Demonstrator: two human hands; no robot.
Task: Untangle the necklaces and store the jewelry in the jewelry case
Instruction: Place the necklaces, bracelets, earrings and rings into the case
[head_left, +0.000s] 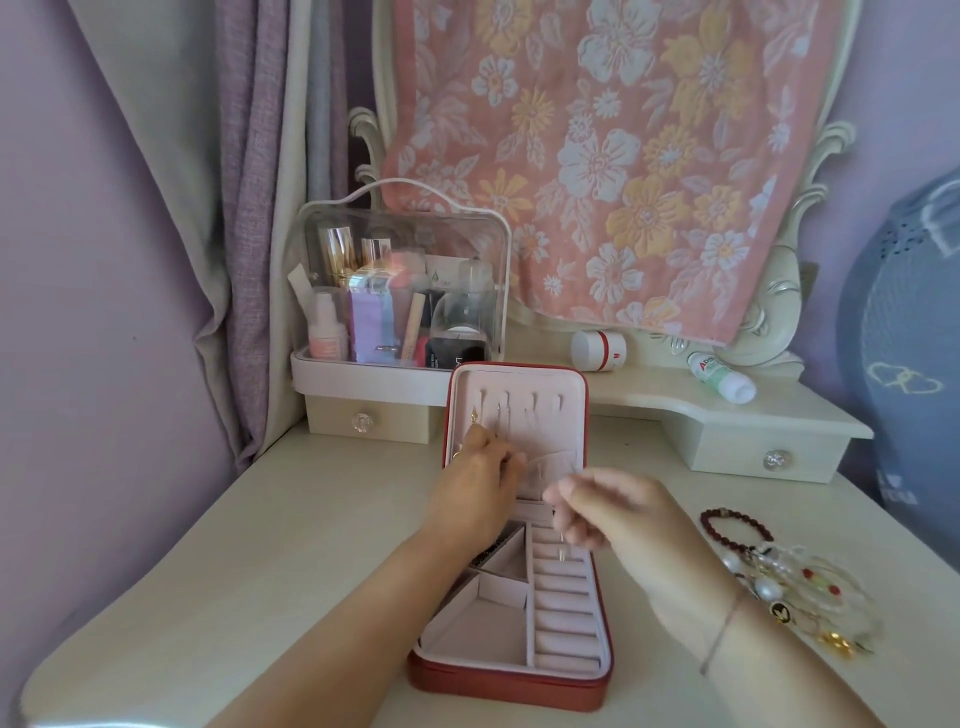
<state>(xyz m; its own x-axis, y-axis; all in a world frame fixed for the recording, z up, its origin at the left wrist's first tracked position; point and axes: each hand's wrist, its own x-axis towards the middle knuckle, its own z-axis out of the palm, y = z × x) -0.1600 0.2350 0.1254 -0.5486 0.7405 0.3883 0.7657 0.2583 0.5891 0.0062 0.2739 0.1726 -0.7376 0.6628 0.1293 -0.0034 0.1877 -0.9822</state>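
Cream dressing table (260, 545) with an open jewelry case (509, 680) at its centre and both hands working at the lid.

Pink floral towel (597, 156) hangs at 12 o'clock. A clear cosmetics organiser (395, 291) stands at 11 o'clock of the case. The red case lies open, its pink-lined lid (566, 410) upright at the far side. The left hand (480, 488) reaches to the lid's 9 o'clock edge, fingers curled and pinching the necklace chains (501, 421) that hang from the hooks there. The right hand (608, 509) hovers over the ring rolls, blurred, fingertips bunched. I cannot tell whether they grip anything. A jewelry pile (795, 587) lies on the table at 3 o'clock of the case, with a dark red bead bracelet (737, 525) at the pile's 11 o'clock edge.
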